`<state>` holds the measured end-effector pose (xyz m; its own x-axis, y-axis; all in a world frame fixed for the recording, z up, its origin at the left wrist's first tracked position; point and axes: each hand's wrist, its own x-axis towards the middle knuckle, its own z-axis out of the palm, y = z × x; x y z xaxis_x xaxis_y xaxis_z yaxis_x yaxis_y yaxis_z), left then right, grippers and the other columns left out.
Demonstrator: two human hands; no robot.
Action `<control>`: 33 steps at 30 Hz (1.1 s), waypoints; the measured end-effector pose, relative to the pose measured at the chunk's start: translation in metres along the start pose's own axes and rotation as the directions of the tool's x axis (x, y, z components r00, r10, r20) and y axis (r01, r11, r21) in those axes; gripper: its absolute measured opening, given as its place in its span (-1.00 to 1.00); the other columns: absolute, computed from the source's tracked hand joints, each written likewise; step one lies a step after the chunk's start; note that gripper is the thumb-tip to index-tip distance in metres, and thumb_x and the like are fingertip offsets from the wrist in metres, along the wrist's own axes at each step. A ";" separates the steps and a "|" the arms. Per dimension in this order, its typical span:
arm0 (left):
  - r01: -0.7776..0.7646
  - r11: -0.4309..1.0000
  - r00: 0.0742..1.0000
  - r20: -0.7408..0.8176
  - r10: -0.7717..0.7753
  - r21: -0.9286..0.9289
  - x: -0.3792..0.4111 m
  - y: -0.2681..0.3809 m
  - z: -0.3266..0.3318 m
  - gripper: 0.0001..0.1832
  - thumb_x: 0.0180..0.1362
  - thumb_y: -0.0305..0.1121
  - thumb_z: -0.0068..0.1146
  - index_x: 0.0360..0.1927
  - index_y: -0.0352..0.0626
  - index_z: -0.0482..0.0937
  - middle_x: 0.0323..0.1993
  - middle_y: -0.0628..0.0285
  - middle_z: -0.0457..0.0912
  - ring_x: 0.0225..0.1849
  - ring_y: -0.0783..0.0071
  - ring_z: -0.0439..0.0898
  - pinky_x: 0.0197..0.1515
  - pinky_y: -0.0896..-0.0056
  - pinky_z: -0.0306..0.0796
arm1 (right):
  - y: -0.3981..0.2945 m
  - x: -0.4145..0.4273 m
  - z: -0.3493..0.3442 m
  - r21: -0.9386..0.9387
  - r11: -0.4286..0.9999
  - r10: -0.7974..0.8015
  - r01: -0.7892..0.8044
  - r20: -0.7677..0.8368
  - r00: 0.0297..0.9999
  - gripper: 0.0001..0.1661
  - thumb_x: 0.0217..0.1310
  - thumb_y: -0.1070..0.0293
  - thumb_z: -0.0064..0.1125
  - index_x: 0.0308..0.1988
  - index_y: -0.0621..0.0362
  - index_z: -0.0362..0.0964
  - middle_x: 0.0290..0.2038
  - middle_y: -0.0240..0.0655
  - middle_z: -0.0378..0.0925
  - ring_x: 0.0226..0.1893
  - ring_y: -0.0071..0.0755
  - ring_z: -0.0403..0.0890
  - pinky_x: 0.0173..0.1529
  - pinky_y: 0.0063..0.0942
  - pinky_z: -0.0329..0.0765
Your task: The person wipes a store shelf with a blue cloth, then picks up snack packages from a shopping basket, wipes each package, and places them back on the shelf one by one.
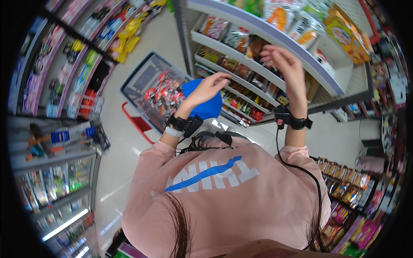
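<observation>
My left hand [211, 85] reaches forward over a blue sheet-like item [206, 104], its fingers near the edge of a shelf tier. Whether it grips anything is hidden. My right hand [285, 61] is raised in front of the snack rack, fingers loosely bent and apart, with no item visible in it. Behind its fingertips, a dark snack packet [256, 46] stands in an upper tier. To the left, a grey plastic shopping basket [135, 69] with a red handle [137, 121] holds many small red-and-clear wrapped packets [166, 92].
Tiered white shelves [238, 56] of bagged snacks rise ahead, under a protruding top shelf [274, 29] with a yellow carton [347, 34]. Merchandise shelves [59, 71] line the left, above a glass-fronted cooler [61, 180]. More snack racks [343, 180] stand at the lower right. Pale tiled floor [113, 174] lies between.
</observation>
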<state>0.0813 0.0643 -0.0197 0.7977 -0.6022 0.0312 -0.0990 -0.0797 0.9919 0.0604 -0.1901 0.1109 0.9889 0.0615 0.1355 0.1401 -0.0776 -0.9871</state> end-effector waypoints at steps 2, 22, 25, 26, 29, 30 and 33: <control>-0.111 0.993 0.992 0.053 0.113 -0.027 0.031 0.037 0.027 -0.62 0.39 -0.26 -0.07 0.18 -0.23 0.45 0.06 0.18 0.58 0.09 0.45 0.54 0.11 0.41 0.39 | -0.022 -0.010 -0.038 0.161 0.982 -0.055 0.097 -0.249 0.967 -0.66 0.33 0.35 0.07 0.03 0.27 0.50 -0.09 -0.23 0.60 -0.09 -0.45 0.59 0.01 -0.46 0.54; -0.377 0.924 0.926 0.054 0.374 0.062 0.190 0.118 0.123 -0.74 0.34 -0.35 -0.05 -0.02 -0.13 0.63 -0.34 0.29 0.66 -0.63 0.64 0.56 -0.61 0.64 0.33 | -0.001 0.027 -0.198 -0.139 0.869 0.392 -0.476 -0.395 0.831 -0.30 0.17 0.02 0.17 0.20 0.18 0.32 0.24 -0.12 0.24 0.11 -0.02 0.42 0.21 0.00 0.25; -0.376 0.922 0.926 0.077 0.370 0.087 0.189 0.123 0.125 -0.74 0.34 -0.35 -0.04 -0.01 -0.13 0.62 -0.30 0.28 0.66 -0.69 0.70 0.48 -0.68 0.66 0.25 | 0.019 0.043 -0.213 -0.080 0.910 0.366 -0.407 -0.307 0.879 -0.30 0.14 0.03 0.19 0.17 0.22 0.33 0.23 -0.13 0.25 0.15 0.01 0.39 0.22 0.01 0.24; -0.403 0.909 0.914 0.090 0.395 0.109 0.191 0.123 0.125 -0.74 0.34 -0.35 -0.03 -0.02 -0.14 0.62 -0.29 0.29 0.66 -0.63 0.69 0.50 -0.62 0.65 0.29 | 0.025 0.045 -0.220 -0.098 0.918 0.350 -0.385 -0.259 0.900 -0.29 0.13 0.03 0.20 0.17 0.24 0.33 0.23 -0.13 0.25 0.17 0.02 0.36 0.22 0.02 0.24; -0.468 0.870 0.884 0.077 0.461 0.159 0.197 0.115 0.118 -0.76 0.32 -0.34 0.00 -0.05 -0.15 0.64 -0.30 0.28 0.68 -0.45 0.62 0.55 -0.40 0.58 0.40 | -0.001 0.050 -0.194 -0.311 0.828 0.402 -0.467 -0.252 0.880 -0.31 0.17 0.01 0.21 0.17 0.18 0.28 0.22 -0.08 0.21 0.14 0.04 0.33 0.17 0.20 0.24; -0.492 0.858 0.870 0.064 0.488 0.148 0.200 0.112 0.118 -0.77 0.30 -0.34 0.01 -0.08 -0.14 0.64 -0.32 0.28 0.68 -0.37 0.56 0.57 -0.30 0.52 0.41 | -0.006 0.049 -0.185 -0.324 0.819 0.400 -0.473 -0.269 0.876 -0.33 0.17 0.03 0.21 0.16 0.17 0.29 0.22 -0.10 0.21 0.15 0.07 0.31 0.18 0.20 0.24; -0.522 0.842 0.852 0.055 0.520 0.138 0.202 0.109 0.119 -0.78 0.28 -0.33 0.03 -0.11 -0.11 0.65 -0.33 0.26 0.69 -0.30 0.50 0.60 -0.20 0.46 0.43 | -0.008 0.050 -0.178 -0.298 0.822 0.404 -0.485 -0.294 0.866 -0.34 0.13 0.04 0.20 0.14 0.14 0.30 0.25 -0.11 0.20 0.21 0.15 0.25 0.19 0.19 0.24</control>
<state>0.1614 -0.1604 0.0802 0.5958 -0.5984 0.5356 -0.5819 0.1379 0.8015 0.1176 -0.3630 0.1411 0.9279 -0.2706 -0.2565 -0.3492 -0.3900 -0.8520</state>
